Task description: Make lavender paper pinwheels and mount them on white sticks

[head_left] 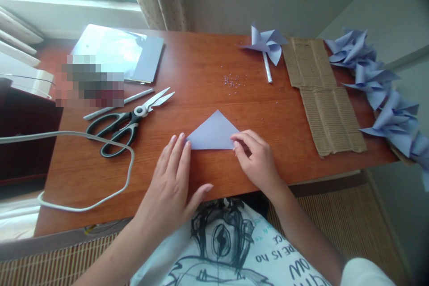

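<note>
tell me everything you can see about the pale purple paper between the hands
The pale purple paper is a flat triangle, plain and smooth-looking. It appears folded, though separate layers can't be made out. It lies on the reddish-brown table, long straight side toward the person, peak pointing away. Fingertips of the flat left hand rest at its left corner; the right hand has thumb and fingers at its right corner, partly hiding it. Whether they pinch it is unclear.
</note>
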### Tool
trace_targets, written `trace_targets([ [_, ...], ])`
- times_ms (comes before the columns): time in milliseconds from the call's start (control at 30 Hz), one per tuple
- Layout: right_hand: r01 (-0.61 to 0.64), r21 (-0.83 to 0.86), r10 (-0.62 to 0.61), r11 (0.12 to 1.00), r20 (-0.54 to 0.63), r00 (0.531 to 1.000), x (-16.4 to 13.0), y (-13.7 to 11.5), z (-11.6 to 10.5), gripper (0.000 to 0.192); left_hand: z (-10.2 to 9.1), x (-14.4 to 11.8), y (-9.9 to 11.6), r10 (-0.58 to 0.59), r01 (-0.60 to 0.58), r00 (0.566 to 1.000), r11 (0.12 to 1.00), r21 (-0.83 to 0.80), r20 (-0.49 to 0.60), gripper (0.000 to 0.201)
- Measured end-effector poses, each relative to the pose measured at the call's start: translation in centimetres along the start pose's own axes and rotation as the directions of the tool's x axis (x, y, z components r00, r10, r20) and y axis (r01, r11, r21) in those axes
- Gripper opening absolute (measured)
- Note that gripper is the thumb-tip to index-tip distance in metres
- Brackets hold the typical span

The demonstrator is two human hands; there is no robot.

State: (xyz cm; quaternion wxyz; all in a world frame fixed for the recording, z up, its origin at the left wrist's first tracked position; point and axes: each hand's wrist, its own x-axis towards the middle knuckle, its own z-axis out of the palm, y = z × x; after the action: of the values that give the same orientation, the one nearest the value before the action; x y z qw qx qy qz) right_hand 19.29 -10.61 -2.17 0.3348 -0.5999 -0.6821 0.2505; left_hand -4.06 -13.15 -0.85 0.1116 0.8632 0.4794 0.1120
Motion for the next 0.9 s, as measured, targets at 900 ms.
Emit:
trace_targets([
  [900,0.056,-0.099,-0.055,0.993,0.017,0.998,-0.1,-0.3,0.6,0.028,1.2,-0.1,1.2,0.037,-0.043,0.998,0.993,0.108,0.059,0.076],
])
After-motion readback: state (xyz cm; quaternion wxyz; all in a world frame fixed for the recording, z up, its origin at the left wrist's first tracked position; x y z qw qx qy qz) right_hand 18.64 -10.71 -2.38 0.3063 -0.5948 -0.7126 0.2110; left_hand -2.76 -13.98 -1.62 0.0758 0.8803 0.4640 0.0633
